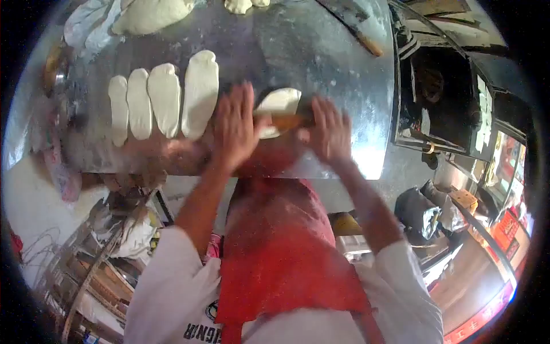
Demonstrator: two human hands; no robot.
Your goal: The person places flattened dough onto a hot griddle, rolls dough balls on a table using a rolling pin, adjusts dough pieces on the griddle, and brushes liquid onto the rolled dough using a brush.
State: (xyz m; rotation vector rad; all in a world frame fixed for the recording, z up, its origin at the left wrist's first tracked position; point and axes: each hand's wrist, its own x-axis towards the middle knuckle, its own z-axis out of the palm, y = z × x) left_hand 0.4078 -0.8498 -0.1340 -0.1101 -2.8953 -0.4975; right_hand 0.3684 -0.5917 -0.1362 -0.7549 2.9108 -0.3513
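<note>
Pressing 1 brown wooden rolling pin [291, 121] — left hand [235, 125], right hand [329, 132], both spread flat. Beneath: 1 white dough piece [281, 101].

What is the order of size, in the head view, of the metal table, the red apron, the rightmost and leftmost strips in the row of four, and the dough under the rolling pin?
1. Metal table
2. Red apron
3. Rightmost strip
4. Leftmost strip
Not ranked: dough under the rolling pin, partly covered.

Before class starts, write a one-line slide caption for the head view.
Left hand and right hand flat over a rolling pin on dough, four flattened strips to the left.
</note>
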